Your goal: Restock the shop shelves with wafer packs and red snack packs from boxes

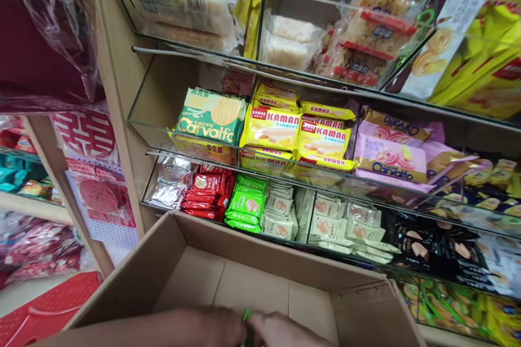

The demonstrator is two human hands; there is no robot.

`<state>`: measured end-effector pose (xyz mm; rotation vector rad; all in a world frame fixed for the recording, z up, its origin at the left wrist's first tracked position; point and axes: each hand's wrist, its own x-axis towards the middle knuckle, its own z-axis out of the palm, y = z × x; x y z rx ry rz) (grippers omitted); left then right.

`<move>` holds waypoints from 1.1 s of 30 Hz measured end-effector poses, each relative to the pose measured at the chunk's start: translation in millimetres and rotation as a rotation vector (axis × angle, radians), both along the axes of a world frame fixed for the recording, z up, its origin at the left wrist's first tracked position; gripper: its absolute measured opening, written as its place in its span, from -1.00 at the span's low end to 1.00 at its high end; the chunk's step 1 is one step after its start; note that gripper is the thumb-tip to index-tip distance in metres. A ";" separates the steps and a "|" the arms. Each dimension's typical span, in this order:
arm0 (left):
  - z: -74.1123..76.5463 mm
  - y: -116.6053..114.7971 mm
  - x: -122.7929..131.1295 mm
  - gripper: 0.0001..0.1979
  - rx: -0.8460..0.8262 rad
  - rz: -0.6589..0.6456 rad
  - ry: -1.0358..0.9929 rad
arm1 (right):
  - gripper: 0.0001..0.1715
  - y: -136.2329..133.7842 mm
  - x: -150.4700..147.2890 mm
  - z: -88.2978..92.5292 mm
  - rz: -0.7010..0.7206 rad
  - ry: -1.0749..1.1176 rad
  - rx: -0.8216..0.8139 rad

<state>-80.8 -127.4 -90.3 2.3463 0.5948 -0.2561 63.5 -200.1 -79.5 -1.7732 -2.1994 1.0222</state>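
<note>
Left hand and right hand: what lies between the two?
In the head view, a small green item shows between the left hand and the right hand; mostly hidden, it cannot be identified.

Cardboard box [244, 252]: plain brown
Small item [246, 315] in box, near: green
Carvalfo pack [211, 111], left: green and cream
KAMAN packs [272, 126]: yellow, red lettering
Carvalfo packs [391, 156], right: lilac and gold, pink swirls
Lower packets [246, 206], left to right: silver, red, green, pale green, black
Stool-like top [61, 312], near left: red, dotted

Hands [279, 329] blurred, green item [247, 314] between them mostly hidden.
</note>
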 end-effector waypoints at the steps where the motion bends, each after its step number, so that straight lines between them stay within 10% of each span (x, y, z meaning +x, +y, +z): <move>1: 10.1 4.0 1.3 -0.77 -0.006 0.027 0.041 | -0.77 -1.9 4.1 10.2 -0.047 0.072 0.035; 7: 56.6 19.3 8.4 -0.62 -0.514 0.354 -0.353 | -0.71 -1.1 26.0 48.9 -0.254 0.221 0.250; 11: 64.9 26.5 8.2 -0.54 -0.879 0.340 -0.408 | -0.61 -1.6 33.6 49.6 -0.406 0.384 0.303; 20: 74.4 25.3 5.6 -0.51 -1.059 0.221 -0.458 | -0.59 -6.4 34.7 47.3 -0.710 0.614 0.403; 29: 81.7 12.2 7.2 -0.32 -0.993 0.264 -0.686 | -0.72 -14.8 33.2 53.3 -0.733 0.597 0.674; 33: 91.5 7.2 5.3 -0.57 -1.252 0.344 -0.653 | -0.73 -20.0 43.6 51.4 -0.416 0.461 1.036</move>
